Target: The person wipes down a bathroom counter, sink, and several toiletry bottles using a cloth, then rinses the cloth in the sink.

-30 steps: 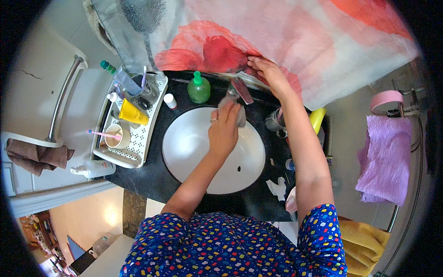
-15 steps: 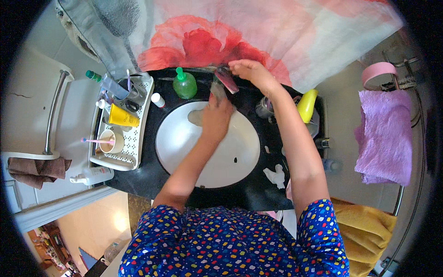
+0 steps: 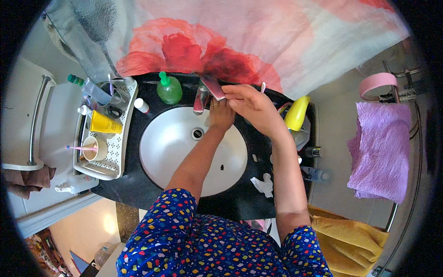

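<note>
A chrome faucet (image 3: 199, 102) with a flat, reddish-reflecting lever (image 3: 212, 87) stands behind the white oval sink (image 3: 159, 152). My left hand (image 3: 222, 115) reaches over the back of the basin, just right of the spout. Its fingers point forward with nothing seen in them; their tips are partly hidden by the lever and my other hand. Coming in from the right, my right hand (image 3: 254, 108) is open and empty. Its stretched fingers lie beside the lever's near end, above and partly overlapping my left hand. Contact with the lever cannot be told.
On the black counter (image 3: 127, 189) stand a green pump bottle (image 3: 169, 88) and a small white bottle (image 3: 141, 105). A perforated tray (image 3: 113, 161) at left holds a yellow tube (image 3: 106, 123) and a cup (image 3: 95, 148). Right are crumpled tissue (image 3: 263, 185) and a yellow-green bottle (image 3: 296, 113).
My left hand has shifted from in front of the spout to its right, uncovering the drain. My right hand has come nearer, over the left. The whole view has shifted slightly.
</note>
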Motion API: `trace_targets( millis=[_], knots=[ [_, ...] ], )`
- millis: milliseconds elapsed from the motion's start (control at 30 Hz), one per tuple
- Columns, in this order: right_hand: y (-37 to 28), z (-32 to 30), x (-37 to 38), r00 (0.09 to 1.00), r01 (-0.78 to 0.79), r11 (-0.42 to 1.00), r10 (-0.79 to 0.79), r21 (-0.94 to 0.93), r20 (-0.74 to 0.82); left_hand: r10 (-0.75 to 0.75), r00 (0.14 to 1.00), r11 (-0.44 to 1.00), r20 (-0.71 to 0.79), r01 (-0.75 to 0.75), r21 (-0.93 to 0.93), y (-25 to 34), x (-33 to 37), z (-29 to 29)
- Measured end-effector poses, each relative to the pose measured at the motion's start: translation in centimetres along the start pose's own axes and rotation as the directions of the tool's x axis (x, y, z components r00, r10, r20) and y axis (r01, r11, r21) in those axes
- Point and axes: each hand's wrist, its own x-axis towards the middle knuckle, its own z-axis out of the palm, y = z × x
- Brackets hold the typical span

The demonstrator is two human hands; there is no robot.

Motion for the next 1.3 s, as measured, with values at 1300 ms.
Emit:
trace_targets(
  millis=[1300],
  knots=[
    [12.4,-2.1,-10.6,0.499,-0.611,0.741,0.634,0.28,-0.59,0.13,0.99,0.99,-0.062,-0.133,-0.047,0.3,-5.0,-4.4]
  ],
)
